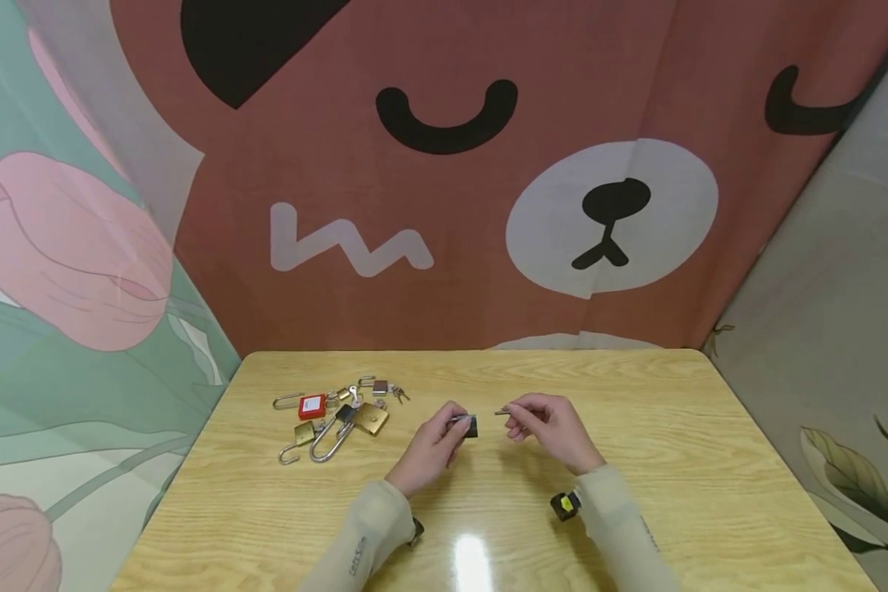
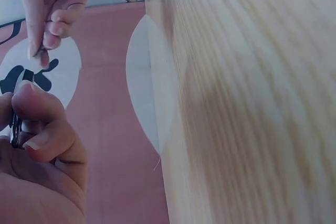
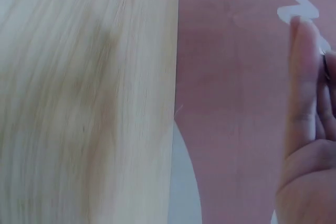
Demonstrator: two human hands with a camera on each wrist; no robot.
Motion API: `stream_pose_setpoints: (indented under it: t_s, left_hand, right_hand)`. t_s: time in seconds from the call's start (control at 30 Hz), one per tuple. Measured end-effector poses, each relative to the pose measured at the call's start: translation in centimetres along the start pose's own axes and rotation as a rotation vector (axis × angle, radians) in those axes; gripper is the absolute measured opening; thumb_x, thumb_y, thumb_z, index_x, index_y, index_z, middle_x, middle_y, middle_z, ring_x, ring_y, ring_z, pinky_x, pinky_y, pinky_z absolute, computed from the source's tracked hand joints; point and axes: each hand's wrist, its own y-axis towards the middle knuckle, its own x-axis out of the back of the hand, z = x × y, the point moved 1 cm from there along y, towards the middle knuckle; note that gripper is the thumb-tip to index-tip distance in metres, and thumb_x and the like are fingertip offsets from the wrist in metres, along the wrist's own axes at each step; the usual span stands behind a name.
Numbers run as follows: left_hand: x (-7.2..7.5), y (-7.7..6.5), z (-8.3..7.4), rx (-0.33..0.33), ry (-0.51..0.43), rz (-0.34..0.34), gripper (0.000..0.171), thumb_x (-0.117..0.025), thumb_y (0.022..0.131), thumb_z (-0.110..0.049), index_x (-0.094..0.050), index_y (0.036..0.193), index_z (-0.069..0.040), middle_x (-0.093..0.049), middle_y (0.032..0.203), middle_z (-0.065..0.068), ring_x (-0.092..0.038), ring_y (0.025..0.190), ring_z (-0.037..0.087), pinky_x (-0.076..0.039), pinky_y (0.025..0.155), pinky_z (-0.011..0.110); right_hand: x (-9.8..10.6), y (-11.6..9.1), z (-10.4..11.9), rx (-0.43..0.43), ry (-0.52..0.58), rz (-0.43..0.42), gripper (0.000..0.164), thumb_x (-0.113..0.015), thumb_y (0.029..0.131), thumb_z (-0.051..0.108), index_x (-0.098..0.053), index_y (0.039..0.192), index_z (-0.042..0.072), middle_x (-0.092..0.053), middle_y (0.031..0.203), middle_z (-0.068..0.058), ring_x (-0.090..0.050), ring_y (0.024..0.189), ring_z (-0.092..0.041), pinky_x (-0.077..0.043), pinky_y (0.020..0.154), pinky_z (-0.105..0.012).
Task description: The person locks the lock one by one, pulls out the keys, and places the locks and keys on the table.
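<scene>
Over the middle of the table, my left hand (image 1: 427, 450) grips a small black padlock (image 1: 472, 427) between thumb and fingers. Its dark body sticks out to the right, while the fingers cover the rest. A short gap away, my right hand (image 1: 555, 427) pinches a thin metal key (image 1: 501, 412) pointing left toward the padlock. The two do not touch. In the left wrist view, the curled left fingers (image 2: 44, 129) hold the padlock, and the right hand (image 2: 58, 9) is beyond it. Most of the key is hidden by the right fingers (image 3: 304, 82) in the right wrist view.
Several padlocks lie at the table's left: a red one (image 1: 312, 406), a large brass one (image 1: 371, 418), a smaller brass one (image 1: 304, 433) and a brown one (image 1: 381, 386) beside some keys (image 1: 400, 394). Printed cloth (image 1: 459, 304) hangs behind the wooden table (image 1: 710, 493).
</scene>
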Motion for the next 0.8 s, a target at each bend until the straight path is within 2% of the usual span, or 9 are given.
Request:
stream_pose_setpoints:
  t_s: [0.17,0.23,0.33,0.47,0.6,0.7,0.8]
  left_hand:
    - [-0.1,0.0,0.1,0.006,0.002,0.011,0.024,-0.045,0.112,-0.035,-0.058,0.116,-0.014,-0.053,0.075,0.020,-0.046,0.054,0.013,-0.045,0.051,0.024]
    - [-0.1,-0.1,0.2,0.008,0.010,0.015,0.024,-0.045,0.112,-0.034,-0.057,0.116,-0.014,-0.054,0.078,0.026,-0.047,0.054,0.014,-0.046,0.051,0.026]
    - [-0.2,0.0,0.3,0.004,0.025,0.016,0.024,-0.045,0.112,-0.035,-0.057,0.115,-0.015,-0.054,0.080,0.032,-0.046,0.055,0.014,-0.047,0.051,0.029]
    - [-0.1,0.1,0.5,0.000,0.030,0.011,0.025,-0.044,0.112,-0.039,-0.058,0.115,-0.018,-0.054,0.075,0.023,-0.046,0.054,0.013,-0.047,0.051,0.028]
    - [0.1,0.1,0.6,0.008,0.023,0.009,0.024,-0.044,0.112,-0.041,-0.058,0.115,-0.022,-0.052,0.070,0.006,-0.046,0.054,0.011,-0.046,0.052,0.026]
    - [0.1,0.0,0.6,0.011,0.023,0.008,0.024,-0.044,0.112,-0.040,-0.058,0.115,-0.021,-0.050,0.069,0.001,-0.045,0.054,0.011,-0.046,0.051,0.025]
    - [0.1,0.0,0.6,0.008,0.022,0.008,0.025,-0.044,0.112,-0.038,-0.058,0.115,-0.018,-0.050,0.069,0.003,-0.045,0.055,0.012,-0.046,0.051,0.025]
  right_hand:
    - [0.3,0.2,-0.9,-0.020,-0.029,0.050,0.032,-0.066,0.103,0.020,-0.072,0.118,-0.008,-0.073,0.102,-0.030,-0.077,0.085,-0.024,-0.064,0.078,-0.042]
    - [0.1,0.2,-1.4,-0.024,-0.068,0.068,0.031,-0.069,0.102,0.019,-0.073,0.118,-0.006,-0.074,0.107,-0.028,-0.077,0.087,-0.024,-0.064,0.078,-0.039]
    - [-0.3,0.1,-2.0,-0.044,-0.160,0.089,0.025,-0.074,0.098,0.019,-0.077,0.115,0.000,-0.077,0.108,-0.017,-0.076,0.086,-0.020,-0.064,0.076,-0.033]
    - [-1.0,-0.1,-2.5,-0.050,-0.261,0.138,0.017,-0.079,0.093,0.013,-0.081,0.108,0.005,-0.079,0.103,-0.008,-0.071,0.083,-0.011,-0.059,0.073,-0.024]
    - [-1.6,-0.2,-3.0,-0.027,-0.340,0.234,0.014,-0.076,0.095,0.014,-0.081,0.107,0.006,-0.079,0.103,-0.006,-0.070,0.088,-0.009,-0.057,0.075,-0.022]
    - [-1.9,-0.3,-3.3,-0.012,-0.407,0.292,0.015,-0.073,0.098,0.016,-0.080,0.109,0.008,-0.079,0.106,-0.003,-0.071,0.095,-0.012,-0.057,0.080,-0.023]
    - [-2.2,-0.3,-3.5,-0.004,-0.448,0.308,0.013,-0.072,0.098,0.013,-0.081,0.108,0.010,-0.079,0.107,-0.001,-0.072,0.099,-0.015,-0.057,0.083,-0.024]
